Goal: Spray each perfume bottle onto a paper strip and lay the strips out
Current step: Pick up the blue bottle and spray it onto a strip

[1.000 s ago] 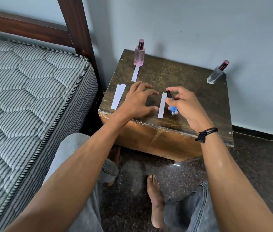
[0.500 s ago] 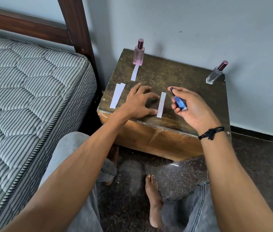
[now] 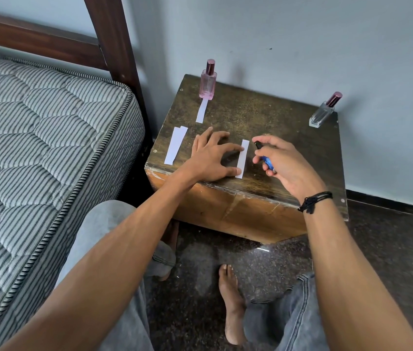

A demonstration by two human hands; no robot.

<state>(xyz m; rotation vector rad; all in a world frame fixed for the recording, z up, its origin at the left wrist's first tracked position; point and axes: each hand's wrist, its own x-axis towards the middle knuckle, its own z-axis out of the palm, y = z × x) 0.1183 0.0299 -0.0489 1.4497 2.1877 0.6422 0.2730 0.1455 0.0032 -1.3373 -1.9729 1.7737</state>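
Two spare strips (image 3: pixel 175 145) lie at the left edge of the bench (image 3: pixel 289 117). Behind them stands the pink bottle (image 3: pixel 208 83), with one strip (image 3: pixel 202 110) laid in front of it. The left grip (image 3: pixel 213 158), open with its fingers spread, pins the middle strip (image 3: pixel 242 158) by forefinger and thumb tip. Just right of it, the right grip (image 3: pixel 284 163) closes round the small blue bottle (image 3: pixel 267 162), black top forward. To spray well, aim at the strip's bare middle, hold slightly off the paper and press once, briefly. The clear bottle (image 3: pixel 323 111) stands at the back right.
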